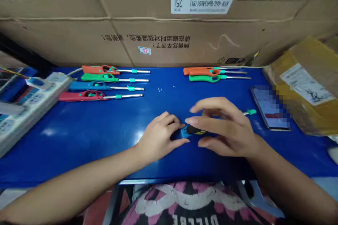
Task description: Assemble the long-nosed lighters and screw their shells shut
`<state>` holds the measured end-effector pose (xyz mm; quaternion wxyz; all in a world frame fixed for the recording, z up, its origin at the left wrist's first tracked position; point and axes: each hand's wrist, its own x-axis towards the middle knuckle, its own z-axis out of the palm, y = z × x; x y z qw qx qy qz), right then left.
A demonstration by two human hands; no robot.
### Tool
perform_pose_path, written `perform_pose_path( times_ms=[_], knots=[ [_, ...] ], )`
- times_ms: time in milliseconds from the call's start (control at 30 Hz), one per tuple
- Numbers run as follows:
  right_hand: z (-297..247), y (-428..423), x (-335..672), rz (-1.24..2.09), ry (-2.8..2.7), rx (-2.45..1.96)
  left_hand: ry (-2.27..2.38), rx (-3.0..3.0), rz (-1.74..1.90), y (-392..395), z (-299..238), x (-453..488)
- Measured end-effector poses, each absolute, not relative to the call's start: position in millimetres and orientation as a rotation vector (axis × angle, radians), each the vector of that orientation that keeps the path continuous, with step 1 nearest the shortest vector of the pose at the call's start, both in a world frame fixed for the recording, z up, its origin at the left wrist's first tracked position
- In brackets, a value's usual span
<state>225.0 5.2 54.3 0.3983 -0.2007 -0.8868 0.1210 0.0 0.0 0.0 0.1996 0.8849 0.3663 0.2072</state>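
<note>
Ok so, one blue table (87, 130), two bare hands on it. The left hand (161, 135) has its thumb and index finger a narrow gap apart, right at the blue end of one blue thing (186, 132) with black and yellow on it. Can't tell if they're actually pinching it. The right hand (227, 130) is curved over the same thing, fingers spread wide, thumb well away from the index. That hand is blurry and hides most of the thing, which is in front of the person, between the two hands. One teal-tipped rod (249, 112) pokes out past the right hand; can't tell if it's the same piece.

Lighter count, left group: four, in a row. One orange (97, 69), one green (99, 77), one blue (88, 85), one red (81, 96). Back right there's another bunch: one green lighter (203, 78), plus orange (196, 71) right behind it, handles overlapping so I can't split the number.

Also: three tiny white scraps (160, 90), one phone (271, 110) on the right, one taped box (311, 88) beside it, one power strip (34, 100) far left, and one big carton (137, 0) across the back.
</note>
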Motion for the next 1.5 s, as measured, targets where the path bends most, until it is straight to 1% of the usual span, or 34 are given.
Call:
perform_pose_path(
  times_ms=[67, 133, 267, 400, 467, 567, 633, 800, 833, 967, 1000, 1167, 1333, 1500],
  knots=[
    [59, 2, 222, 0.410, -2.208, -0.477, 1.025, 2.464, 0.601, 1, -3, 0],
    [61, 0, 221, 0.425, -2.189, -0.491, 1.020, 2.461, 0.628, 1, -5, 1],
    [62, 0, 221, 0.246, -2.210, -0.613, 0.989, 2.476, 0.688, 2, -7, 0],
    [62, 0, 220, 0.436, -2.226, -0.510, 1.000, 2.484, 0.677, 2, -6, 0],
    [62, -2, 219, 0.465, -2.189, -0.514, 1.010, 2.455, 0.658, 1, -4, 0],
    [60, -3, 218, 0.272, -2.203, -0.615, 1.004, 2.412, 0.670, 1, -2, 0],
    [59, -2, 219, 0.179, -2.226, -0.606, 1.003, 2.411, 0.680, 1, -2, 1],
    [61, -3, 218, 0.424, -2.173, -0.493, 1.005, 2.443, 0.689, 1, -5, 1],
    [62, -3, 218, 0.433, -2.161, -0.511, 1.002, 2.437, 0.696, 1, -5, 1],
    [62, -4, 220, 0.260, -2.193, -0.628, 0.997, 2.426, 0.713, 1, -6, 0],
    [62, -3, 220, 0.260, -2.211, -0.615, 0.995, 2.439, 0.706, 1, -5, 0],
    [66, -2, 221, 0.525, -2.213, -0.492, 1.004, 2.469, 0.699, 1, -5, 1],
    [67, -2, 223, 0.371, -2.208, -0.639, 1.006, 2.445, 0.692, 1, -6, 1],
    [70, -3, 225, 0.565, -2.268, -0.513, 1.009, 2.442, 0.694, 1, -7, 0]
  ],
)
